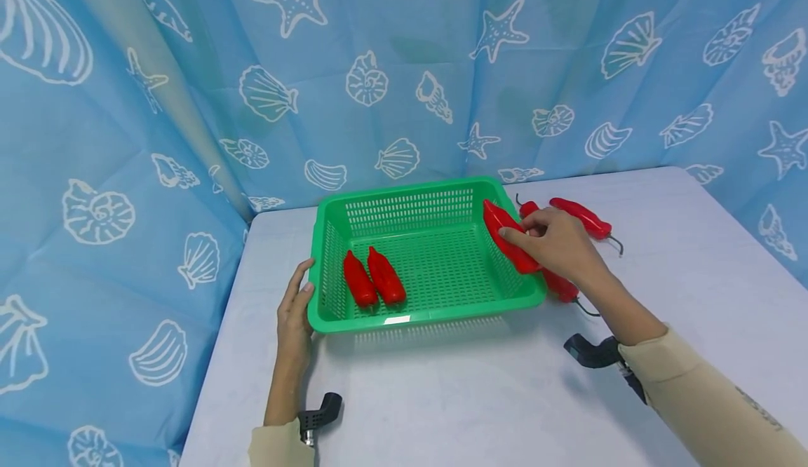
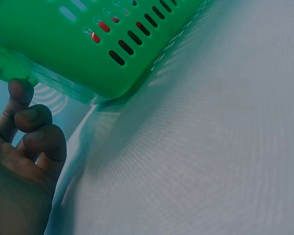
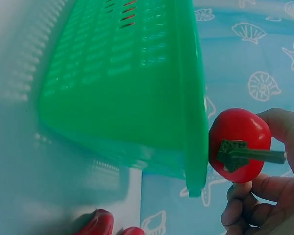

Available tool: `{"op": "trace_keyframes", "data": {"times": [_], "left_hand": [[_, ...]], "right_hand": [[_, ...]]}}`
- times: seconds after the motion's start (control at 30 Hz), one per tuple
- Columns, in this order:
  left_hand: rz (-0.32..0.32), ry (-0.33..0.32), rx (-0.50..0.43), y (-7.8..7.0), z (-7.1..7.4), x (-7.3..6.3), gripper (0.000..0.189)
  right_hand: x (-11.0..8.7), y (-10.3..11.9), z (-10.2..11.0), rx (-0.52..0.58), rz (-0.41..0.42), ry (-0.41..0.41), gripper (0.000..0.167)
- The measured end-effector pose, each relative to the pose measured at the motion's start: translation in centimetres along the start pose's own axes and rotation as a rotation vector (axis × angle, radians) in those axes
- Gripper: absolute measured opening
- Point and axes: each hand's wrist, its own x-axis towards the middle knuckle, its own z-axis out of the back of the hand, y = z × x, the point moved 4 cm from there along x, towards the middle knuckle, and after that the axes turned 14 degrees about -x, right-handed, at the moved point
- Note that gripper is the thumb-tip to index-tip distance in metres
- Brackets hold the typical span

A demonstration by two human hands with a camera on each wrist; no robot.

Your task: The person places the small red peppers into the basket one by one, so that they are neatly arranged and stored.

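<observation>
My right hand (image 1: 558, 242) pinches a long red pepper (image 1: 505, 237) between thumb and fingers over the right rim of a green plastic basket (image 1: 429, 310). In the right wrist view the green stem end of that red pepper (image 3: 237, 128) points at the camera, close beside the rim. At the basket's left side, my left hand (image 1: 293, 313) holds the rim with its fingertips. The left wrist view shows bent fingers of the left hand (image 2: 32, 142) under the rim. Two red peppers (image 1: 360, 281) (image 1: 386, 276) lie side by side inside the basket, at its left.
Outside the basket to the right, several more peppers lie on the white tabletop (image 1: 663, 242): one at the back (image 1: 582, 217), one partly hidden by the right hand (image 1: 527, 208), one against the basket (image 1: 562, 287). A blue shell-print curtain (image 1: 391, 123) hangs behind.
</observation>
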Motion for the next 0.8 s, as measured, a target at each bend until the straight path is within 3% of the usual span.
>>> {"op": "trace_keyframes", "data": {"times": [0.53, 0.8], "left_hand": [[-0.006, -0.003, -0.001, 0.0, 0.0, 0.1, 0.043], [0.001, -0.004, -0.003, 0.0, 0.0, 0.0, 0.043]], "right_hand": [[0.6, 1.6, -1.6, 0.042, 0.043, 0.011, 0.049], [0.8, 2.2, -2.6, 0.076, 0.025, 0.047, 0.049]]}}
